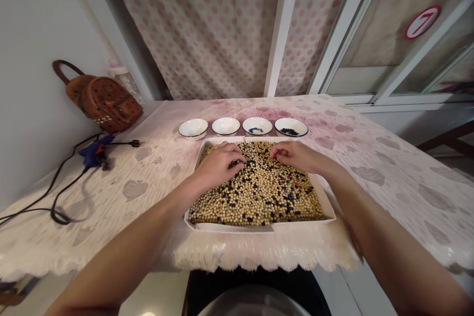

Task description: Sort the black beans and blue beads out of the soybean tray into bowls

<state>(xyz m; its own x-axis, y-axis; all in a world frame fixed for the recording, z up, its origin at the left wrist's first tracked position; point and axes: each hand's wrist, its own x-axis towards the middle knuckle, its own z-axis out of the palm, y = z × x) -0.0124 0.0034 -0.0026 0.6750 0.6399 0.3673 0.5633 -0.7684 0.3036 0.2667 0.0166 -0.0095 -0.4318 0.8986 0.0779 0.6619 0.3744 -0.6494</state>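
Observation:
A shallow white tray (328, 202) in front of me holds a thick layer of small round beads (255, 197), mostly tan, with black ones and a few blue, green and red ones mixed in. My left hand (222, 164) rests over the tray's left half, thumb and fingertips curled close together at the beads. Over the back right part is my right hand (291, 155), its fingers bent in a pinch just above the beads. Whatever either hand pinches is too small to make out.
Behind the tray stand white bowls in a row: two at left (193, 128) (225, 126), one with blue beads (257, 127), one with black beads (291, 127). At left are a blue glue gun (92, 153) with cords, a brown backpack (111, 103) and a bottle (126, 79).

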